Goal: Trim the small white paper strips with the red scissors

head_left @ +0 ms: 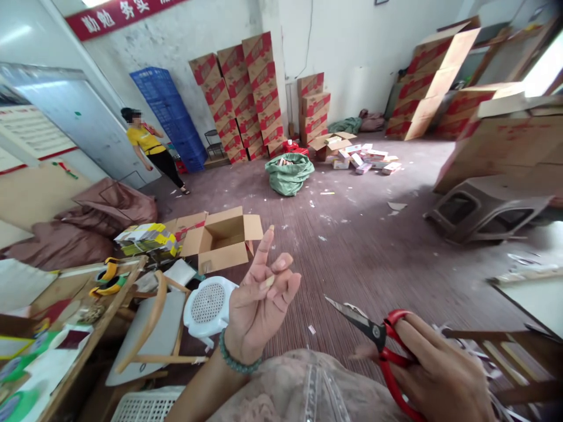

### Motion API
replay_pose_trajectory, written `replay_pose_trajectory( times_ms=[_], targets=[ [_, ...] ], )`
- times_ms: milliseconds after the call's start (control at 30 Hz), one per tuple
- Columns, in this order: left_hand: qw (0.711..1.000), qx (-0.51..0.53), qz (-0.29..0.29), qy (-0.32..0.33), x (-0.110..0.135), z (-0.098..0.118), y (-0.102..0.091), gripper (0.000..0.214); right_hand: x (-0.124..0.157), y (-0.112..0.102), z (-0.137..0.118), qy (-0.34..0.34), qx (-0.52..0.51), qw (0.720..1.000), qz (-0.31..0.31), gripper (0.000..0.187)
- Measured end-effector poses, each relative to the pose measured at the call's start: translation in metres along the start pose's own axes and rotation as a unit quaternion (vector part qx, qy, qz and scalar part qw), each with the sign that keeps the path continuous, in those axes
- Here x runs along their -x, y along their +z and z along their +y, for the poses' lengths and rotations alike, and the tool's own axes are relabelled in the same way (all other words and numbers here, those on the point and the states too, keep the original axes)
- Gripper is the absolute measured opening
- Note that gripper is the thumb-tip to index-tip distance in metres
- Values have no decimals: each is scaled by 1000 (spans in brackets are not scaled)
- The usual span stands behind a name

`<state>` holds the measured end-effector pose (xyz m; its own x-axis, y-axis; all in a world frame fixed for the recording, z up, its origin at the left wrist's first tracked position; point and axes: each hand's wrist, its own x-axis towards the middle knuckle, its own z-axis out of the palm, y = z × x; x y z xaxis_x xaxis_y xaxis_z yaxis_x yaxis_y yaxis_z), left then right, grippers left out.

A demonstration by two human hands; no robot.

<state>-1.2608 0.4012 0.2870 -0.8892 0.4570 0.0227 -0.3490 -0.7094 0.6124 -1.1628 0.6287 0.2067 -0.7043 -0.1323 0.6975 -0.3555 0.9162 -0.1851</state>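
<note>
My right hand [440, 363] is wrapped round the red handles of a pair of scissors [376, 331], at the lower right. The dark blades point up and to the left, out over the floor. My left hand [266, 293] is raised in front of me, palm up, with a beaded bracelet at the wrist. Its index finger points upward, and the other fingers are loosely bent and apart, with nothing visible in them. A pale blue plastic stool [210, 303] stands just left of that hand. Beyond it lies an open cardboard box [224, 234].
A wooden chair [153, 328] and a cluttered bench [101, 310] are at left. Ahead stand a green sack [289, 176], scattered small boxes [367, 157] and stacked cartons [241, 97]. A person in yellow [152, 143] stands near blue crates [171, 117]. A grey stool [488, 205] is at right.
</note>
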Motion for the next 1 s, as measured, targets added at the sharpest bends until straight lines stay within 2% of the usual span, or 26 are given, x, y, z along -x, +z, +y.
replay_pose_trajectory(
  times_ms=[133,267,433,633,867,1000],
  targets=[
    [1000,30,-9,0,2,0,0,73,-12,-2,-11,-1,10,1000,15,10],
    [1000,3,-10,19,5,-1,-4,71,-22,-1,-19,-3,3,1000,26,8],
    [991,-74,-49,105,9,-1,-6,69,-23,2,-23,11,15,1000,14,5],
    [961,-171,-103,193,12,-1,-6,75,-22,3,-21,6,36,999,-13,8],
    [932,-255,-86,242,11,-2,-4,73,-23,-4,-12,-9,73,997,-20,18],
    [919,-299,-65,247,11,-2,-1,73,-24,-8,-11,-13,80,997,-12,22]
  ],
)
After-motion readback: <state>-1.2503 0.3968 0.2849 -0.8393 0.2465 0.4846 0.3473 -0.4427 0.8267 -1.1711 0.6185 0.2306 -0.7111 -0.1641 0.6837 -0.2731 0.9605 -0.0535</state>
